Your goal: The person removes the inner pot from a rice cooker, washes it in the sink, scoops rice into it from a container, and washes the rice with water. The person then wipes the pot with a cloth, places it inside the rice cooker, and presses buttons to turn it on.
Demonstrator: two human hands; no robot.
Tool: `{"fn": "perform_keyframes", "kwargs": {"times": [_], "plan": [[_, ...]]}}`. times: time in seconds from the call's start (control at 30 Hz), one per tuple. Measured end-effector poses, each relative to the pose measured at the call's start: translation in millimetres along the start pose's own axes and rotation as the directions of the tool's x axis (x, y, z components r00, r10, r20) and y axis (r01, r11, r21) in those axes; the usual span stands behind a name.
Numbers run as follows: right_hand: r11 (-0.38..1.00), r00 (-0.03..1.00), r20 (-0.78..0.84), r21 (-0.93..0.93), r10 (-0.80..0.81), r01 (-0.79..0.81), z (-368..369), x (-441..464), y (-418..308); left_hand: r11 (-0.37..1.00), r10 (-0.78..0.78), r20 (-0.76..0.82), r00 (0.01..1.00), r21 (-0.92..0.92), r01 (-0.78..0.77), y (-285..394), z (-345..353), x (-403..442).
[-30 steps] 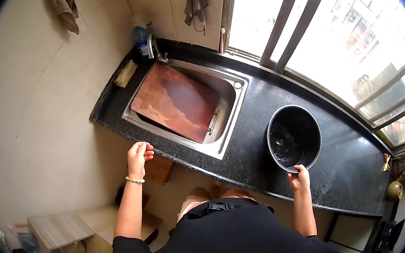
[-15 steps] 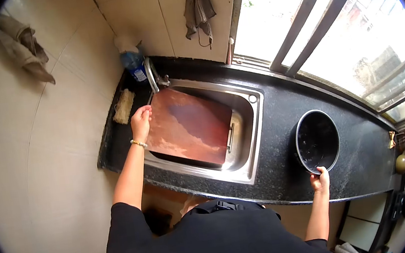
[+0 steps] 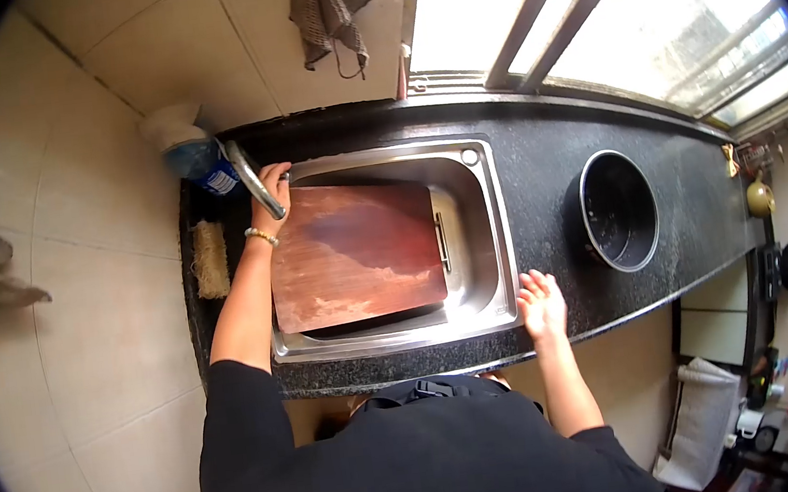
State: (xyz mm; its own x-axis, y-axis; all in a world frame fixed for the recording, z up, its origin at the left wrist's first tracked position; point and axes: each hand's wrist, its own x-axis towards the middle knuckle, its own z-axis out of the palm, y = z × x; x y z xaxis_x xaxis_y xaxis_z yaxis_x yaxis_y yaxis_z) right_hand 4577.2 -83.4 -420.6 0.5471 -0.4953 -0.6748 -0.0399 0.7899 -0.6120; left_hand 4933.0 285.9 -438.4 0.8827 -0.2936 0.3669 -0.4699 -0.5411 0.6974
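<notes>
A reddish-brown board [image 3: 356, 255] lies across the metal sink [image 3: 500, 234], covering much of its basin. At the sink's back left corner my left hand [image 3: 273, 194] is closed round the faucet area, partly behind the curved spout [image 3: 253, 179]; its fingertips reach the tap handle. My right hand [image 3: 542, 305] hangs over the counter by the sink's right edge, fingers apart and holding nothing. To the right, a round black pot [image 3: 618, 211] stands on the dark counter, apart from my hand.
A blue bottle [image 3: 200, 161] stands behind the faucet. A tan scrubber [image 3: 211, 259] lies left of the sink. Cloths hang on the walls, one [image 3: 327, 15] above the sink. The window [image 3: 622, 26] runs along the back right.
My right hand has let go of the pot and moved left towards the sink. My left hand has moved up from beside the board to the faucet. The view has turned.
</notes>
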Motion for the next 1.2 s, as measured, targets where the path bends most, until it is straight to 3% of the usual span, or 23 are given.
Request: {"fn": "perform_keyframes", "kwargs": {"times": [0.1,0.2,0.23,0.27,0.33,0.4,0.47,0.53,0.63,0.67,0.7,0.73,0.77,0.8,0.87,0.93,1.0,1.07,1.13,1.17,1.2], "plan": [[0.988,0.991,0.094,-0.134,0.092,-0.079,47,12,33,0.996,0.085,0.004,0.996,0.002,-0.085,8,-9,-15],[0.973,0.974,0.156,-0.191,0.164,-0.133,87,28,59,0.993,-0.031,-0.064,0.997,-0.112,0.024,32,-19,-29],[0.971,0.966,0.186,-0.189,0.181,-0.146,95,35,67,0.981,-0.08,-0.177,0.981,-0.186,0.046,36,-17,-35],[0.969,0.955,0.217,-0.187,0.201,-0.162,101,43,76,0.851,-0.252,-0.061,0.966,-0.489,0.191,37,-15,-40],[0.963,0.941,0.249,-0.197,0.229,-0.183,113,51,89,0.295,-0.433,0.286,0.854,-0.851,0.435,39,-15,-49],[0.949,0.935,0.239,-0.237,0.263,-0.206,127,49,99,-0.067,-0.386,0.572,0.724,-0.8,0.596,48,-11,-52],[0.938,0.927,0.233,-0.257,0.295,-0.234,132,52,109,-0.108,-0.362,0.698,0.617,-0.689,0.716,48,2,-59],[0.935,0.925,0.229,-0.259,0.304,-0.243,133,50,114,-0.335,0.104,0.794,0.599,-0.539,0.773,43,5,-62],[0.943,0.934,0.229,-0.253,0.275,-0.215,126,45,107,0.062,-0.13,0.743,0.657,-0.655,0.753,52,2,-68],[0.948,0.941,0.22,-0.248,0.256,-0.2,120,44,101,0.525,-0.324,0.616,0.718,-0.514,0.678,53,-3,-66],[0.953,0.948,0.212,-0.242,0.236,-0.183,113,44,95,0.922,-0.11,0.402,0.909,-0.3,0.244,38,0,-69],[0.955,0.955,0.191,-0.236,0.227,-0.18,104,47,90,0.963,0.232,0.276,0.933,0.072,-0.261,23,2,-71],[0.957,0.965,0.159,-0.237,0.208,-0.168,94,48,85,0.828,0.221,0.451,0.865,0.381,-0.411,28,-12,-69],[0.958,0.973,0.128,-0.239,0.19,-0.155,86,50,82,0.854,0.079,0.53,0.844,0.401,-0.332,19,-10,-70],[0.959,0.984,0.071,-0.246,0.161,-0.139,80,51,77,0.799,0.041,0.421,0.906,0.531,-0.283,21,8,-68],[0.958,0.987,0.033,-0.247,0.158,-0.145,77,50,76,0.687,0.037,0.49,0.871,0.62,-0.378,29,43,-76],[0.958,0.982,0.055,-0.239,0.179,-0.161,79,49,78,0.708,0.158,0.851,0.5,0.255,-0.659,51,71,-107],[0.955,0.985,0.08,-0.266,0.156,-0.129,79,47,74,0.767,0.226,0.935,0.274,0.003,-0.641,61,79,-138],[0.956,0.987,0.101,-0.278,0.127,-0.094,71,44,66,0.814,0.271,0.863,0.427,0.032,-0.58,37,72,-128],[0.952,0.991,0.087,-0.297,0.106,-0.075,66,42,61,0.756,0.078,0.894,0.442,0.236,-0.611,50,52,-90],[0.947,0.994,0.074,-0.316,0.086,-0.058,61,41,59,0.792,0.044,0.793,0.608,0.343,-0.504,28,53,-73]]}}
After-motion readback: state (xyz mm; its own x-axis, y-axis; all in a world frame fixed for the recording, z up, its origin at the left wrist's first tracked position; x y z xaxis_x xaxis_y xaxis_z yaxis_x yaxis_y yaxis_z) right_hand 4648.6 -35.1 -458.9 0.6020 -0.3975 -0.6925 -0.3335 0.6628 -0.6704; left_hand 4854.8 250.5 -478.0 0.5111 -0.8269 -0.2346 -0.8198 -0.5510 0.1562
